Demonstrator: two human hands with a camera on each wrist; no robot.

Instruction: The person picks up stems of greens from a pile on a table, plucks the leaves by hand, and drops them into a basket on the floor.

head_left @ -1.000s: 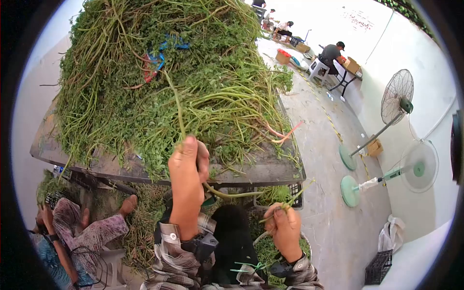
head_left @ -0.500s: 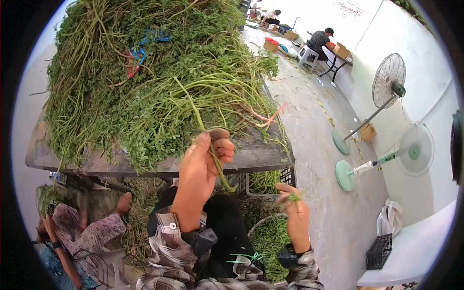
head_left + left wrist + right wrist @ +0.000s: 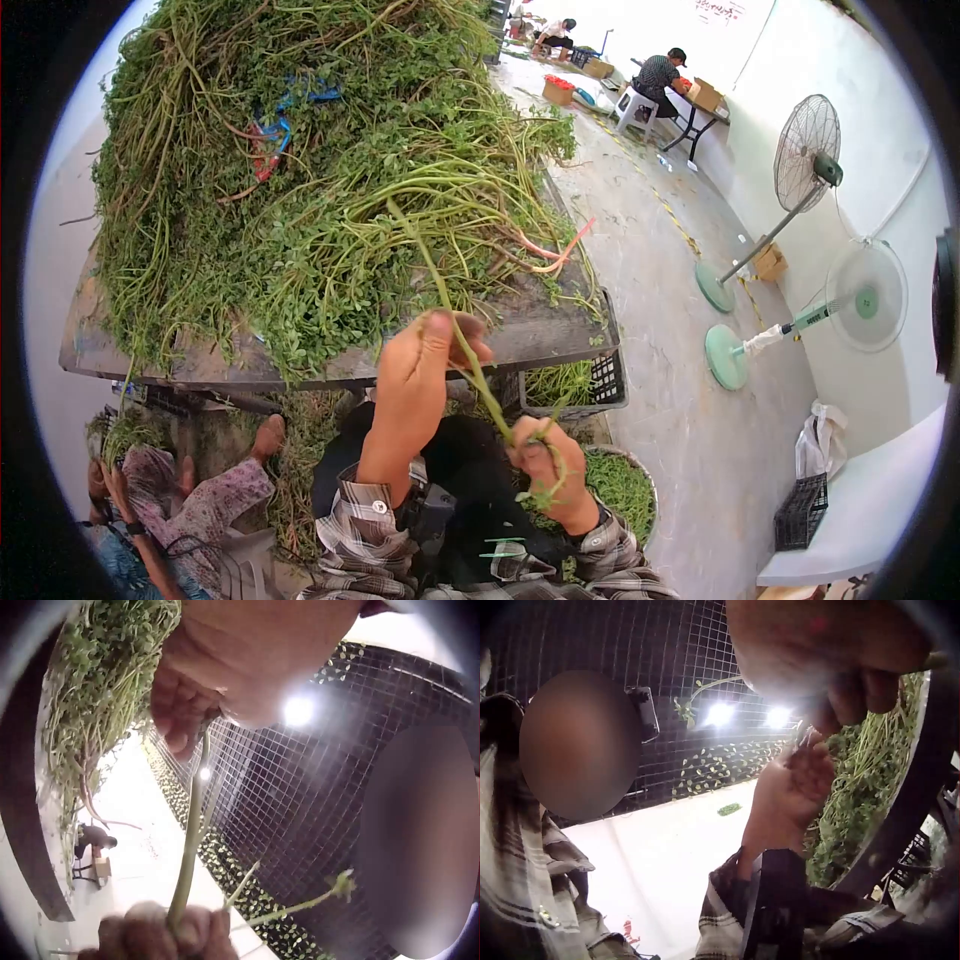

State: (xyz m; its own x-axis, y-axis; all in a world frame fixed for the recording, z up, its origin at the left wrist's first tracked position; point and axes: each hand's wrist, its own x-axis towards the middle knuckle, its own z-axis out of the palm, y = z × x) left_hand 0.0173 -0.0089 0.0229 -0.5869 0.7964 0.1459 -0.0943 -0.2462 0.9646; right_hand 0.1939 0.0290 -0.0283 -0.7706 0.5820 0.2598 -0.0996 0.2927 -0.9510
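A long green plant stem runs slanting between both hands at the front edge of the table. Thumb and fingers of my left hand pinch it around its middle. My right hand, lower and to the right, grips the stem's near end, with a thin leafy sprig curling out by its fingers. The left wrist view shows the stem stretched from the left hand down to the right hand. Behind them a big heap of leafy stems covers the table.
A black crate of stems sits below the table's right corner. Beside my right forearm stands a round tub of leafy tops. Another person sits at the left. Two standing fans, one caged, are on the right, near a dark crate.
The right hand has come left and up to the stem's near end and now grips it. My left hand still pinches the stem, now a little lower. The head view has shifted right.
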